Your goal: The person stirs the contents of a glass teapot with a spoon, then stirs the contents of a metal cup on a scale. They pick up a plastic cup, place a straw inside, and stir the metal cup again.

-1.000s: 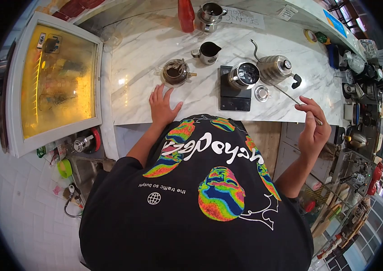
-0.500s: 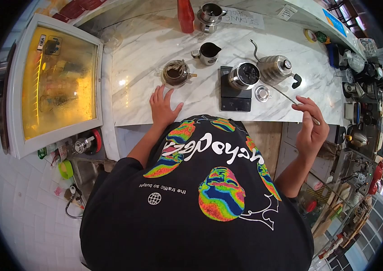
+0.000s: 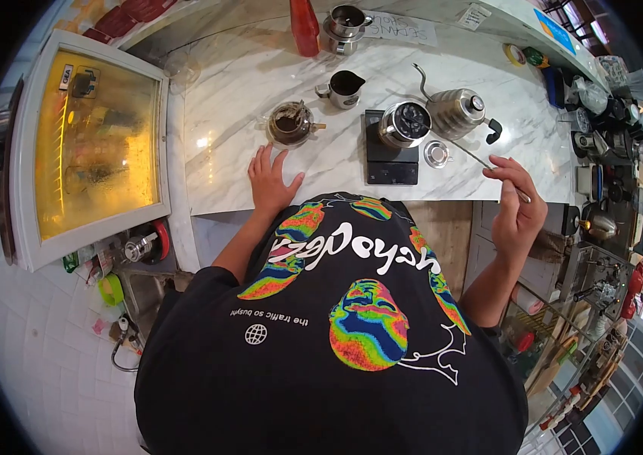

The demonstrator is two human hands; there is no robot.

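My left hand [image 3: 270, 180] lies on the marble counter with its fingers spread, just in front of a glass pot [image 3: 289, 135] that has dark contents. My right hand [image 3: 520, 205] grips a long thin metal spoon [image 3: 474, 158] by its handle end. The spoon's far end points toward a metal cup [image 3: 405, 135] with dark liquid; I cannot make out its tip. That cup stands on a black scale [image 3: 392, 173]. A small round metal piece [image 3: 437, 154] rests beside the scale, and behind it is a steel gooseneck kettle [image 3: 455, 112].
A steel pitcher [image 3: 345, 92] stands between pot and scale. Farther back are a red bottle [image 3: 304, 29], a metal drip filter [image 3: 344, 30] and a paper sign [image 3: 401, 29]. On the left is a glass-doored fridge [image 3: 101, 144]; cups and equipment crowd the right side.
The whole view has shifted slightly. Both hands keep nearly the same pose, and the items on the counter stand where they were.
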